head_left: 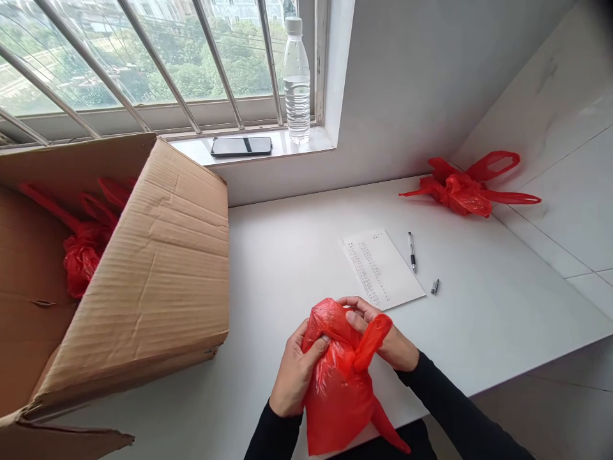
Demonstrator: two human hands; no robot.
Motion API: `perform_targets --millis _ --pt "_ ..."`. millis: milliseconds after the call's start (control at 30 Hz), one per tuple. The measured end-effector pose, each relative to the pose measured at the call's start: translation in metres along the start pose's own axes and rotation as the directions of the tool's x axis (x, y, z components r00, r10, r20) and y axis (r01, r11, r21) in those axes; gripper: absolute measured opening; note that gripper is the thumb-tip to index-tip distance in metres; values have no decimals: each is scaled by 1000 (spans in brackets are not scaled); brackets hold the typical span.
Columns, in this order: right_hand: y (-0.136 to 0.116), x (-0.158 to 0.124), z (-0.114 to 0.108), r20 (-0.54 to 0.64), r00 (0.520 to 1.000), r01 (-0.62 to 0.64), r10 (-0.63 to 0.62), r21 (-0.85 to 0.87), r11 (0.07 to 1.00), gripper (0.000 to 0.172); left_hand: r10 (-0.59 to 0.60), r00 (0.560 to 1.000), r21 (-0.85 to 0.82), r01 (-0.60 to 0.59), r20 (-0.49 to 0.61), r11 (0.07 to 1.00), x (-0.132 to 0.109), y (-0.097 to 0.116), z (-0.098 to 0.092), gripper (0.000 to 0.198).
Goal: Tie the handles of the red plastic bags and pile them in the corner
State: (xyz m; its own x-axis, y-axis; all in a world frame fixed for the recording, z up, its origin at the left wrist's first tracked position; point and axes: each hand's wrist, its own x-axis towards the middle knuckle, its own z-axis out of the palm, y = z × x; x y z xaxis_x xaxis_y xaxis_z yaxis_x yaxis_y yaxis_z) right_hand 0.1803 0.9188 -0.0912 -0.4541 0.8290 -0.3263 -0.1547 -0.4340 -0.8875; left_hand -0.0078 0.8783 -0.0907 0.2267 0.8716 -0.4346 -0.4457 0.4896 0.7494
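A red plastic bag (335, 396) hangs between my two hands at the near edge of the white table, its handles drooping to the right and below. My left hand (297, 370) grips the bag's left side, thumb pressed on the front. On the upper right side, my right hand (378, 332) pinches the plastic with thumb and fingers, partly behind a handle. What the bag contains, if anything, is hidden. Just beyond my hands lies a sheet of paper with handwritten lines (378, 268), with a pen (412, 251) and its cap (435, 286) to its right.
An open cardboard box (177, 255) stands at the left, red bags (86, 255) inside. Another red bag (462, 190) lies at the back right against the wall. On the windowsill are a phone (241, 147) and a water bottle (297, 89). The table (278, 249) ends at the front right.
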Motion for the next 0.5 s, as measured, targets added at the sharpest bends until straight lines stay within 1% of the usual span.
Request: perform_targets --millis 67,100,133,200,267,333,367,433,500 --pt "-3 -1 1 52 998 21 -19 -31 999 52 -2 1000 -5 2 -21 1000 2 -3 -3 45" --pt "-3 -1 2 60 998 26 -23 -47 999 54 -4 1000 7 4 -31 1000 3 -3 -4 44" --pt "-4 0 2 57 998 21 -18 -57 998 53 -9 999 24 10 -32 1000 3 -3 -4 43" --pt "-3 2 2 4 1000 14 -14 -77 997 42 -17 1000 42 18 -20 999 3 -1 -3 41" --pt "0 5 2 -62 997 30 -37 -105 994 34 -30 999 32 29 27 999 2 2 0 43" --pt "4 7 0 -99 993 56 -68 -116 992 31 -48 996 25 46 72 999 2 3 2 44" --pt "5 7 -1 -102 992 66 -77 -107 992 31 -56 996 32 54 75 998 2 4 3 43" --pt "6 5 -2 -82 993 75 -80 -70 995 33 -55 998 53 54 35 997 3 2 3 40" --pt "5 2 -3 -51 997 64 -66 -39 997 41 -32 999 54 34 -32 998 5 -1 2 36"
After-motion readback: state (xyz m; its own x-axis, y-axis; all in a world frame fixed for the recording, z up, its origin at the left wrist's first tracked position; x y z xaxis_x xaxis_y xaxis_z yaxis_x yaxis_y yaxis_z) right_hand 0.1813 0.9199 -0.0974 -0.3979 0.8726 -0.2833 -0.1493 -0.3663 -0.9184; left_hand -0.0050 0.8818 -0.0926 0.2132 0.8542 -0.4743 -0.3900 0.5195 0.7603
